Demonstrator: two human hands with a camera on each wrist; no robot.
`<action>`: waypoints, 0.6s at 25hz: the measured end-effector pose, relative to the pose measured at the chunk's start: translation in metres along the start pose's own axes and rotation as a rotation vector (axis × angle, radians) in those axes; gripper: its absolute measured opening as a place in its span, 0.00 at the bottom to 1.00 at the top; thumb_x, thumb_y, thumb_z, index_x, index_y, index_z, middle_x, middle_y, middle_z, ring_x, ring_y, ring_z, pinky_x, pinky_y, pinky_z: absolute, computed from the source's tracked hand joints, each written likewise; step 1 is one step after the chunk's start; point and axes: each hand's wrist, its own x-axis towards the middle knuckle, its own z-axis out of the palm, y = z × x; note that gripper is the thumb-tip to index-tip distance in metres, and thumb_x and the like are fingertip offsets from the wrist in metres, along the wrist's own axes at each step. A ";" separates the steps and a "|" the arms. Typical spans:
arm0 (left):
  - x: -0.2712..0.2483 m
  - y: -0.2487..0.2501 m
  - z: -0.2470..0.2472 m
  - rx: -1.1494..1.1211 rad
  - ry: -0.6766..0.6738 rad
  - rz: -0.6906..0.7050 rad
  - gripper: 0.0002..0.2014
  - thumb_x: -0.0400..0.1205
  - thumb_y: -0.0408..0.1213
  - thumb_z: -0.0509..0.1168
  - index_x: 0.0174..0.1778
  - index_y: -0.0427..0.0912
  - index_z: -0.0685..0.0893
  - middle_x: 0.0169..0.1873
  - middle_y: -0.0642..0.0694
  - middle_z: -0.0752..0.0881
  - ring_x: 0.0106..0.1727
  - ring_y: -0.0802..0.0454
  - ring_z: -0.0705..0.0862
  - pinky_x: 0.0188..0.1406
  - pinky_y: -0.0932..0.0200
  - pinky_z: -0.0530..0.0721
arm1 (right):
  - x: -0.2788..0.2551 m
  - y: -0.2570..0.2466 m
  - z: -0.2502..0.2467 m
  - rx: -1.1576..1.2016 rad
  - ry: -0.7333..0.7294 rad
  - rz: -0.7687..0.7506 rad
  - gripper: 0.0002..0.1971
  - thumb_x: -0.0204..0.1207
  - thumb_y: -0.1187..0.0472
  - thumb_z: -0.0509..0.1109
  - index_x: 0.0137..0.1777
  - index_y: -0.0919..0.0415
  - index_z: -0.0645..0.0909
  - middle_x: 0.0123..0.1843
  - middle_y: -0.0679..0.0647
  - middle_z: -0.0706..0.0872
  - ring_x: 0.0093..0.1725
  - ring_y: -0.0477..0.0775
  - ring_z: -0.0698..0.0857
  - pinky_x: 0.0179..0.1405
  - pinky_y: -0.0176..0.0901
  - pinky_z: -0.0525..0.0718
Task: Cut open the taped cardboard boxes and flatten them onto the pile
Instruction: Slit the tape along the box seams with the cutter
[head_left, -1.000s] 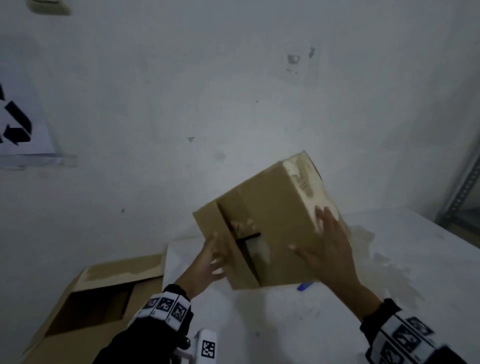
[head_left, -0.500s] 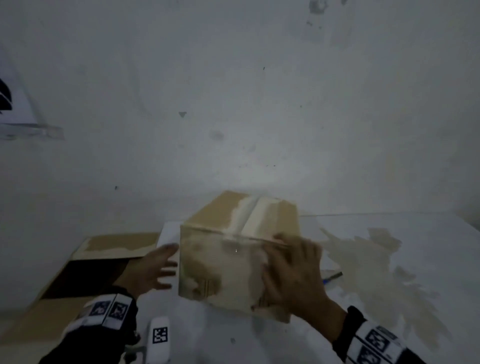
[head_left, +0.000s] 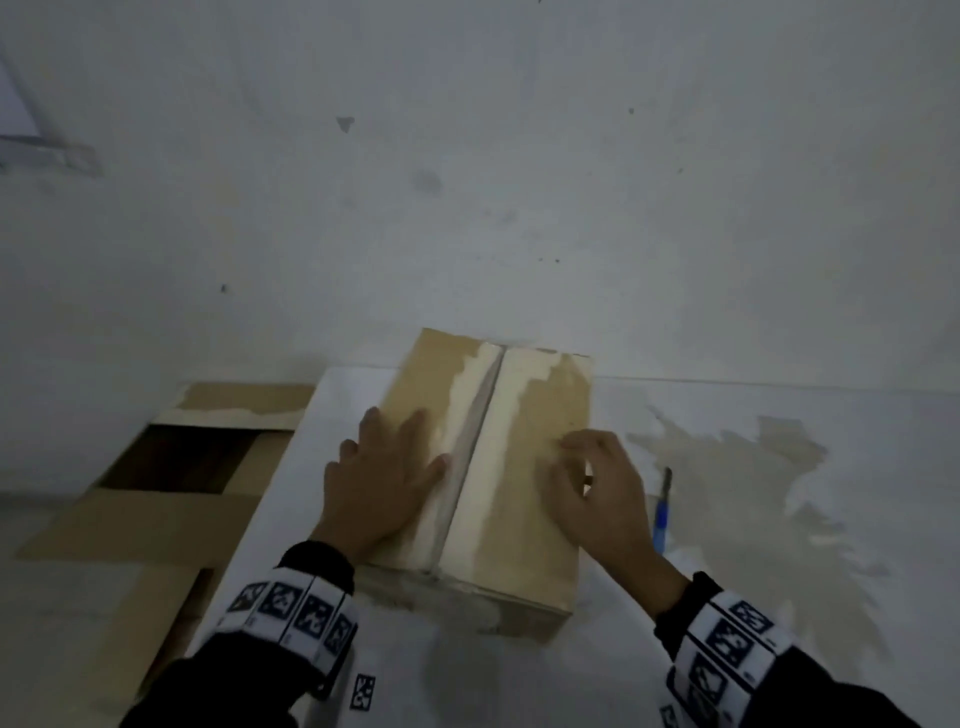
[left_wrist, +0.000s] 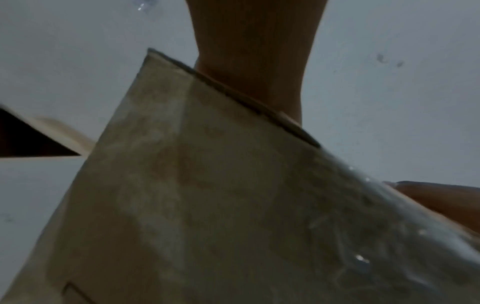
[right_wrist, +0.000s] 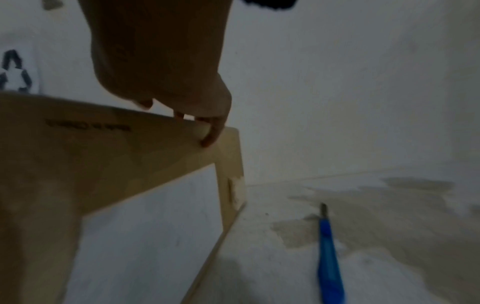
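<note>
Box: brown taped cardboard box (head_left: 498, 467) on white tabletop (head_left: 779, 649), seam uncut.
Left hand (head_left: 379, 483): fingers flat, pressing top.
Right hand (head_left: 597, 499): fingers curled, fingertips on the box top, gripping nothing.
Knife: blue-handled cutter (head_left: 662, 514) beside right fingers, untouched.
Left: cutting, flattening.

A white desk (head_left: 779, 597) is sitting against a pale, marked wall (head_left: 519, 182), its top wearing a tan stain (head_left: 727, 467) spreading toward three o'clock. At ten o'clock, a white sign (right_wrist: 15, 70) is hanging on the wall and showing a dark recycling symbol. A small square black-and-white marker (head_left: 362, 693) is lying at six o'clock.
</note>
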 end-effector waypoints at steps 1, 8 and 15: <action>-0.007 0.000 0.005 0.012 0.034 -0.033 0.37 0.75 0.75 0.40 0.79 0.65 0.51 0.75 0.40 0.58 0.63 0.33 0.74 0.58 0.41 0.78 | 0.000 0.016 -0.001 0.074 0.127 0.086 0.08 0.77 0.60 0.69 0.52 0.64 0.83 0.52 0.56 0.81 0.50 0.57 0.84 0.41 0.35 0.79; -0.023 0.006 0.016 0.079 0.044 -0.036 0.43 0.70 0.77 0.34 0.81 0.62 0.49 0.82 0.37 0.49 0.81 0.35 0.55 0.73 0.31 0.57 | -0.029 0.142 0.008 -0.685 -0.350 0.563 0.16 0.81 0.57 0.57 0.66 0.58 0.74 0.68 0.65 0.75 0.64 0.70 0.74 0.61 0.59 0.75; -0.017 0.004 0.008 0.110 -0.088 0.252 0.36 0.68 0.78 0.24 0.75 0.79 0.40 0.83 0.56 0.41 0.83 0.38 0.39 0.71 0.26 0.55 | -0.015 0.127 0.011 -0.435 -0.279 0.528 0.13 0.77 0.70 0.61 0.61 0.66 0.75 0.54 0.68 0.78 0.45 0.67 0.79 0.39 0.48 0.76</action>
